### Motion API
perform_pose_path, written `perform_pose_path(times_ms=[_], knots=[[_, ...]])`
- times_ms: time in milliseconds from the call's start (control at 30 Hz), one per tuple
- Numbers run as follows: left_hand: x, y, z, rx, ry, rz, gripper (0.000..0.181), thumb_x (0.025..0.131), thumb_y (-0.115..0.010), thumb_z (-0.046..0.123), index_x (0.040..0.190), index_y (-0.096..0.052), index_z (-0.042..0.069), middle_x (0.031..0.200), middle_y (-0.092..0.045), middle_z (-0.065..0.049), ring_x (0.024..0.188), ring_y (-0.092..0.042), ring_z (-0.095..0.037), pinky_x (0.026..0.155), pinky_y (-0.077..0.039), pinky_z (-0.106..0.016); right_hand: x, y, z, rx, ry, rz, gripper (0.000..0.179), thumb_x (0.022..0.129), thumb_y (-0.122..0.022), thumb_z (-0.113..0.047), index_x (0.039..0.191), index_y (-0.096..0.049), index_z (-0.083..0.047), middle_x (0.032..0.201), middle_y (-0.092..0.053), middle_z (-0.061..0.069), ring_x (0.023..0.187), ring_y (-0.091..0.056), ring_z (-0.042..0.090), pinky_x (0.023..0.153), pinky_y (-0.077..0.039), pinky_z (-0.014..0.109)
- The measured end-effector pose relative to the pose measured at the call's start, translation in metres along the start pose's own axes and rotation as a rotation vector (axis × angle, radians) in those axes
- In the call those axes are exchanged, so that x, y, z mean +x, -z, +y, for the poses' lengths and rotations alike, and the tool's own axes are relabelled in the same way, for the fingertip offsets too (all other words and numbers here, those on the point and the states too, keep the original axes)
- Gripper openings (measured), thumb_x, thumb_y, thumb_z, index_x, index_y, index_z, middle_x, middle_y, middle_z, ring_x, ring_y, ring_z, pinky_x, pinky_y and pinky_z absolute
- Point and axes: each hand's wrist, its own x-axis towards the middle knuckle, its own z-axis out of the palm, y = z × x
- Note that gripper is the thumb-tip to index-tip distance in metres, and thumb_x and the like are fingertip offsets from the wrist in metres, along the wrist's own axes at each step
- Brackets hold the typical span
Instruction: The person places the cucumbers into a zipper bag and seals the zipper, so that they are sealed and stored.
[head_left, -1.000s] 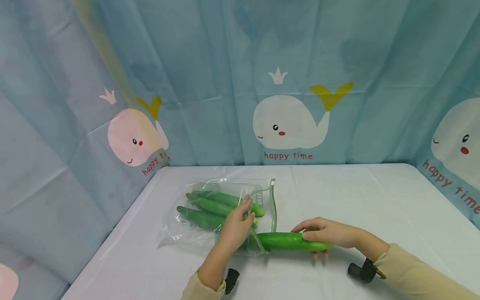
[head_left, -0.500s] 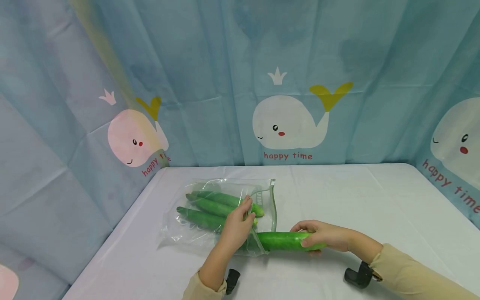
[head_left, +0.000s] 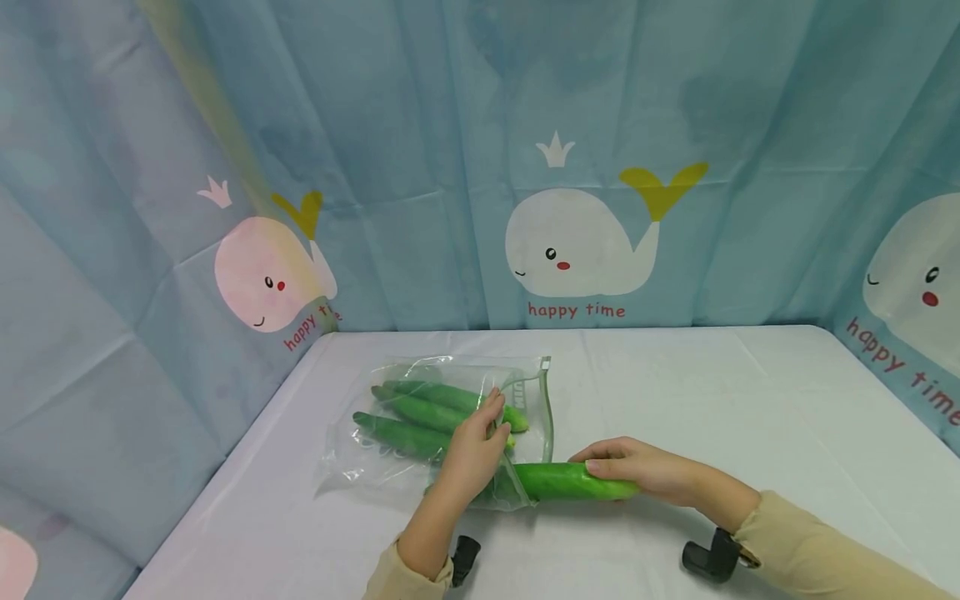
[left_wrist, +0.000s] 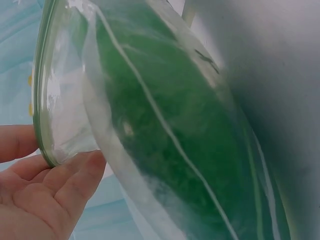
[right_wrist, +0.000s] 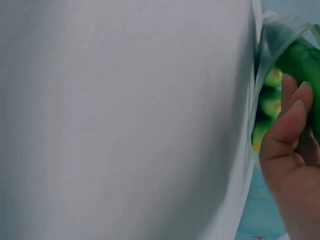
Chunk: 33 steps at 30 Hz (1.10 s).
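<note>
A clear zip bag lies on the white table with several cucumbers inside it. My left hand pinches the bag near its green-edged mouth; in the left wrist view the fingers and thumb stand at the bag's rim. One more cucumber lies partly in the mouth, its light-green end sticking out to the right. My right hand grips that end, thumb on top. In the right wrist view this cucumber enters the bag beside the tips of the others.
The white-covered table extends right of and behind the bag. A light-blue curtain printed with whales hangs at its back and sides. Black devices are strapped to both wrists.
My right hand has moved left with the cucumber, which now reaches deeper into the bag. The left hand and the bag have stayed in place.
</note>
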Motion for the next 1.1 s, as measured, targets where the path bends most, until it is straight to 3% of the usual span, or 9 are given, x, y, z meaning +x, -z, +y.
perform_pose_path(times_ms=[200, 467, 700, 800, 1100], knots=[[0.0, 0.001, 0.001, -0.001, -0.005, -0.008, 0.046, 0.1, -0.051, 0.007, 0.143, -0.042, -0.005, 0.156, -0.029, -0.013, 0.137, -0.036, -0.037, 0.11, -0.033, -0.05, 0.008, -0.008, -0.001, -0.002, 0.009, 0.009, 0.047, 0.104, -0.046, -0.028, 0.129, -0.055, 0.01, 0.1, -0.066, 0.009, 0.081, -0.058, 0.016, 0.069, -0.052, 0.029], [-0.001, 0.001, 0.002, -0.006, -0.017, -0.011, 0.046, 0.1, -0.052, 0.007, 0.143, -0.042, -0.006, 0.156, -0.029, -0.015, 0.137, -0.036, -0.037, 0.109, -0.034, -0.051, 0.022, -0.02, -0.004, 0.056, 0.024, 0.03, 0.048, 0.104, -0.047, -0.026, 0.13, -0.051, 0.014, 0.1, -0.065, 0.012, 0.081, -0.062, 0.018, 0.069, -0.055, 0.029], [-0.001, 0.001, 0.002, -0.006, -0.013, -0.01, 0.046, 0.099, -0.051, 0.006, 0.143, -0.042, -0.006, 0.155, -0.029, -0.015, 0.137, -0.035, -0.036, 0.109, -0.033, -0.051, 0.022, -0.019, -0.006, 0.143, -0.014, -0.091, 0.06, 0.09, -0.054, -0.005, 0.142, -0.032, 0.015, 0.127, -0.056, 0.014, 0.099, -0.064, 0.025, 0.08, -0.055, 0.036], [-0.001, 0.001, 0.002, -0.001, -0.015, -0.007, 0.045, 0.099, -0.052, 0.006, 0.142, -0.043, -0.006, 0.155, -0.03, -0.016, 0.137, -0.035, -0.037, 0.109, -0.033, -0.051, 0.023, -0.018, -0.005, 0.157, -0.007, -0.124, 0.062, 0.093, -0.055, -0.008, 0.143, -0.028, 0.016, 0.126, -0.059, 0.014, 0.099, -0.064, 0.023, 0.08, -0.055, 0.035], [-0.001, -0.001, 0.003, 0.009, -0.031, 0.001, 0.045, 0.099, -0.052, 0.005, 0.141, -0.044, -0.006, 0.154, -0.031, -0.018, 0.136, -0.037, -0.037, 0.107, -0.036, -0.051, 0.031, -0.023, -0.005, -0.029, 0.028, -0.059, 0.054, 0.097, -0.06, -0.021, 0.138, -0.045, 0.012, 0.109, -0.066, 0.006, 0.084, -0.056, 0.014, 0.068, -0.052, 0.027]])
